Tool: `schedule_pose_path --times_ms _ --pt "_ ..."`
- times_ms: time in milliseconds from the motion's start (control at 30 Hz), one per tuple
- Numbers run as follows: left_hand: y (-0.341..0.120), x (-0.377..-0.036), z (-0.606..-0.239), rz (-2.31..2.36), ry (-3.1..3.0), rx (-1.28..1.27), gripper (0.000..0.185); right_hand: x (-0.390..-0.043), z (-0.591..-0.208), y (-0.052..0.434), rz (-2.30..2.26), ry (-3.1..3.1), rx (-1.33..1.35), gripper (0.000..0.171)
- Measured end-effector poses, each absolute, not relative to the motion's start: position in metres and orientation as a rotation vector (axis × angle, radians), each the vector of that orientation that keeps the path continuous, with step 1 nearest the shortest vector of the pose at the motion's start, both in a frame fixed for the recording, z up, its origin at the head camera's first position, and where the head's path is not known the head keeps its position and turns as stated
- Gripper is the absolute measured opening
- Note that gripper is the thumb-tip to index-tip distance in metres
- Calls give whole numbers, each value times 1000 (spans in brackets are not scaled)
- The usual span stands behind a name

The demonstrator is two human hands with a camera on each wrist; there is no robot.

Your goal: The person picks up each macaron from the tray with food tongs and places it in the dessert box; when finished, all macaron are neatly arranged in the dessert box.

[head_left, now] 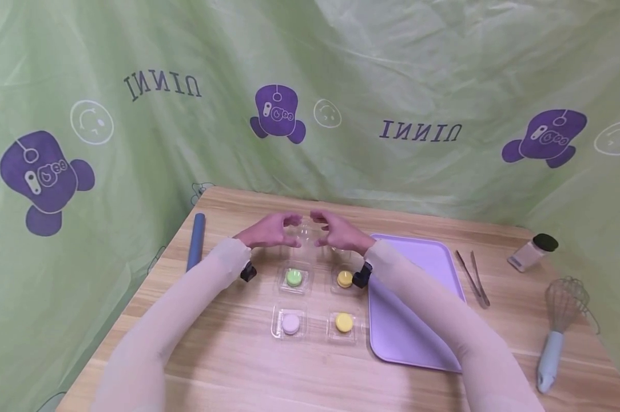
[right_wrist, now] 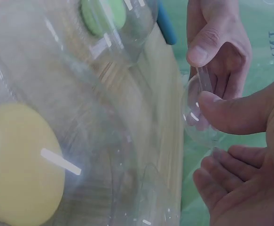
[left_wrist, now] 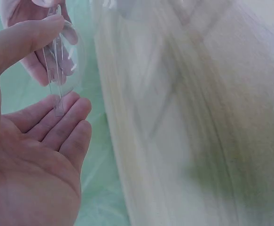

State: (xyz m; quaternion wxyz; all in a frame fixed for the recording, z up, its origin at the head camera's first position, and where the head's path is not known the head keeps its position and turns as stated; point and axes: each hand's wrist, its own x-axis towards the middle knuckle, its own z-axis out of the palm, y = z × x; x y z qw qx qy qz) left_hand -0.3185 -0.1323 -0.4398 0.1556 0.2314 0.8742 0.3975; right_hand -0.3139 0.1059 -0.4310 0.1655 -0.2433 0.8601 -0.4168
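Toward the back of the table, both hands hold a clear plastic case point(head_left: 305, 233) between them, off the tabletop. My left hand point(head_left: 271, 230) has its thumb and fingertips at one side of the case, as the left wrist view shows. My right hand point(head_left: 343, 232) holds the opposite side in the same way, thumb against the clear plastic. Nearer me, several clear cases stand on the table, holding a green macaron point(head_left: 294, 278), a yellow macaron point(head_left: 345, 279), another yellow macaron point(head_left: 344, 323) and a lilac macaron point(head_left: 291, 324).
A purple tray point(head_left: 413, 303) lies under the right forearm. Farther right are metal tongs point(head_left: 476, 280), a jar with a black lid point(head_left: 531, 254) and a whisk point(head_left: 556, 332). Along the left edge lies a blue rod point(head_left: 197, 240). A green curtain point(head_left: 341, 177) hangs behind the table.
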Motion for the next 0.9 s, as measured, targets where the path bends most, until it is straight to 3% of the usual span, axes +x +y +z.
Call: schedule_pose_path --times_ms 333,467,600,800,900 --pt "-123 -307 -417 1254 2483 698 94 -296 -420 120 -1385 2534 -702 85" --pt "-123 -300 -404 1506 2288 657 84 -283 -411 127 -1413 2692 -868 87" --pt "-125 -295 -396 1788 1862 574 79 -273 -403 135 -1251 3008 -1342 86" --pt "-121 -286 -388 1879 1438 399 85 -267 -395 143 -612 3323 -2352 49" --pt "-115 -281 -384 1832 1367 406 80 -266 -394 146 -308 3318 -2610 46"
